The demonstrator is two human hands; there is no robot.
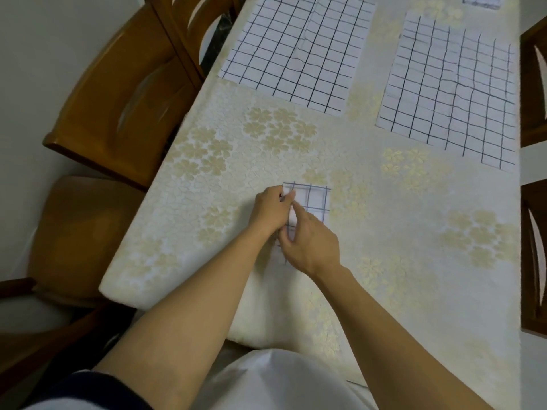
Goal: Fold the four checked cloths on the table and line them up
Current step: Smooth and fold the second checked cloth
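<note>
A small folded white cloth with dark checks (315,201) lies on the table in front of me. My left hand (270,210) pinches its left edge near the far corner. My right hand (310,247) covers its near part and pinches the same edge between thumb and fingers. Two more checked cloths lie spread flat farther back: one at the far left (296,48), one at the far right (450,93). A corner of a fourth checked cloth (481,1) shows at the top edge.
The table (384,232) wears a cream cloth with a pale flower pattern. Wooden chairs stand along the left side (124,93) and the right side (534,255). The table's near left corner (118,288) is close to my left arm.
</note>
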